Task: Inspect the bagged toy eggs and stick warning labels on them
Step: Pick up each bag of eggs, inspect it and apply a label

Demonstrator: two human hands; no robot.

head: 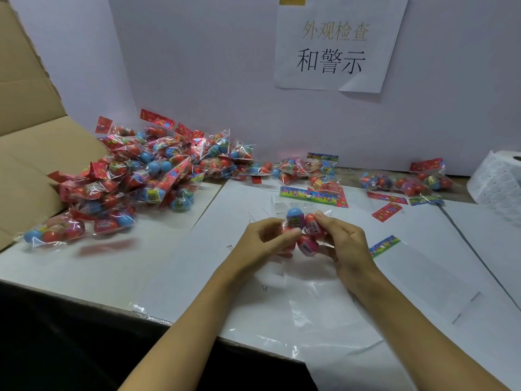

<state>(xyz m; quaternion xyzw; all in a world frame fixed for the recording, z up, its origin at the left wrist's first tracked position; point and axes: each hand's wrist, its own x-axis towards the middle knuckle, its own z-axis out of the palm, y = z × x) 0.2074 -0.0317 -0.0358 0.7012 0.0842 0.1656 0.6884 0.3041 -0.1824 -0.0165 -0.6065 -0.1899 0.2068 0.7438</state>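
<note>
Both hands (262, 238) (345, 244) — gripping egg bag (303, 227) between

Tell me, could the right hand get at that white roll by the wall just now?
Probably not at once. The right hand and left hand both grip a bag of toy eggs, so its fingers are busy. The white roll stands far off to the right, with open table between.

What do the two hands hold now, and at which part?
Both hands hold one bag of toy eggs above the table: the left hand at its left side, the right hand at its right side.
</note>
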